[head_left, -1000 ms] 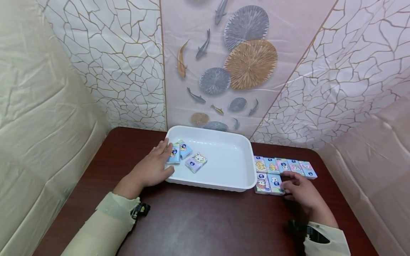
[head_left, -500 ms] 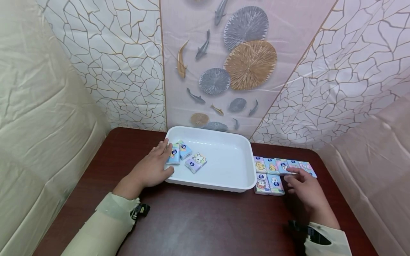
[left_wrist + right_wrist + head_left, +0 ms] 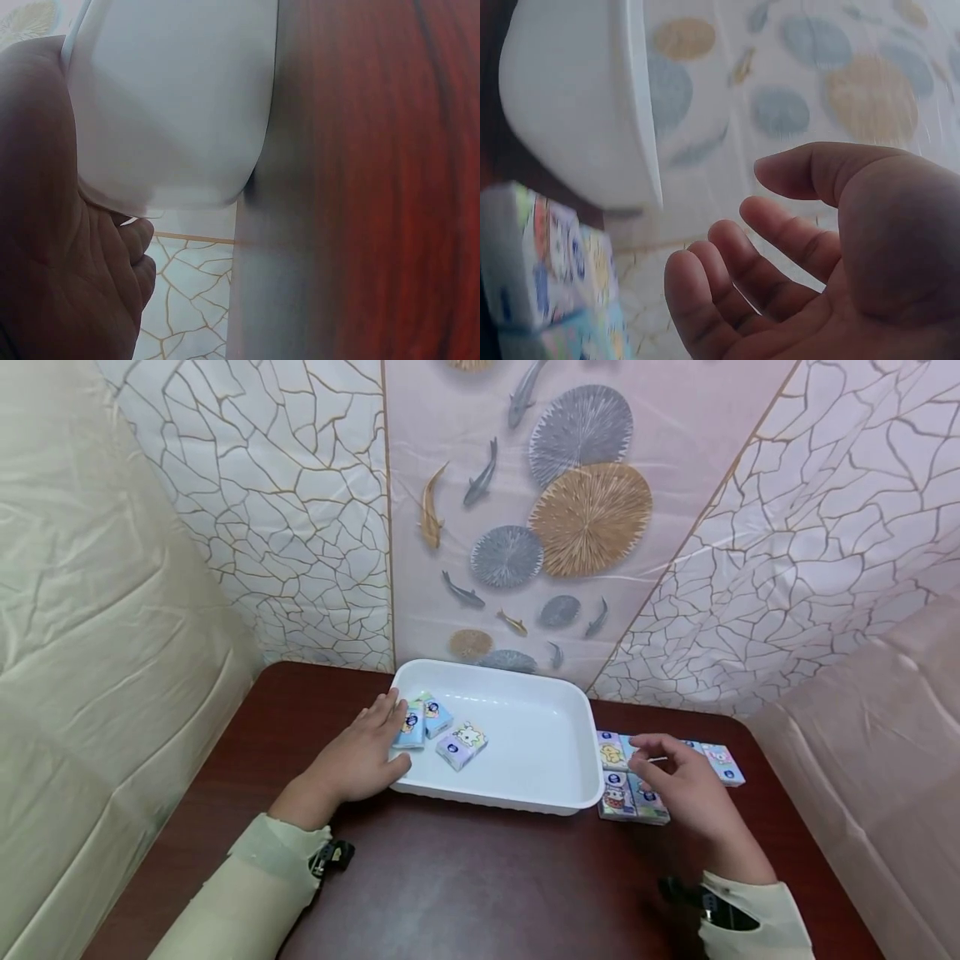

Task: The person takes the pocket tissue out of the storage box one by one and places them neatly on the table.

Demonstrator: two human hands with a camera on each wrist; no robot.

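Observation:
A white plastic tray [image 3: 532, 760] stands on the dark table, with 3 small pocket tissue packs inside at its left, one of them a purple pack [image 3: 462, 746]. My left hand [image 3: 351, 762] rests on the tray's left rim, fingers stretched along it and thumb over the near corner; its palm [image 3: 90, 247] lies by the outer wall in the left wrist view. Over the rows of tissue packs [image 3: 617, 795] right of the tray hovers my right hand [image 3: 693, 789]. Its fingers are loosely bent and hold nothing; it hides some packs in the back row.
Brown table [image 3: 465, 877] stretches in front of the tray. A patterned wall cloth [image 3: 495, 627] hangs close behind, and padded beige cloth [image 3: 97, 610] flanks the left side. The packs at right lie close against the tray's side.
My right hand has lifted off the packs, passed over the back row and shifted left toward the tray, holding nothing. The left hand stays on the rim. The view tilts slightly up.

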